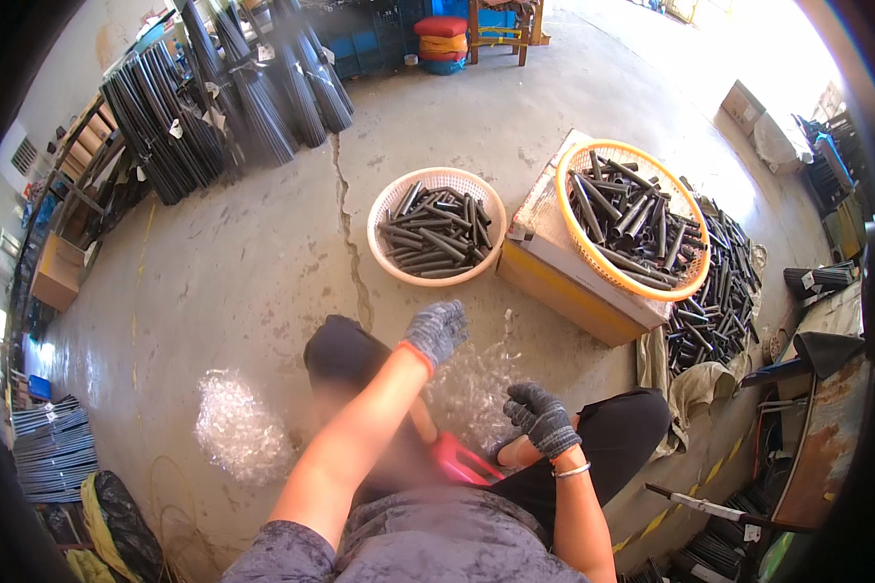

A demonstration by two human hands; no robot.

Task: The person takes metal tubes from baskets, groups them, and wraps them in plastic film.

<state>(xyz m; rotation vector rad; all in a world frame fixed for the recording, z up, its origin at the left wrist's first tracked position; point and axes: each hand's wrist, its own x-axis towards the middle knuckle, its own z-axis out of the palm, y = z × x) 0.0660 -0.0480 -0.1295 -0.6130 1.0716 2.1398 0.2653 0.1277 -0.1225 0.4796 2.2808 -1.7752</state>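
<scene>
1. The left hand, in a grey knitted glove, has its fingers bent inward; I cannot tell whether it pinches anything
2. The right hand, gloved alike, has loosely curled fingers; whether they grip something is unclear
3. A heap of clear plastic scraps lies on the floor between the legs, just right of the left hand and just left of the right hand in the view
4. Black tubes fill a pale basket on the floor beyond the left hand, apart from it
5. An orange basket of similar tubes stands on a box, beyond the right hand and well apart
</scene>
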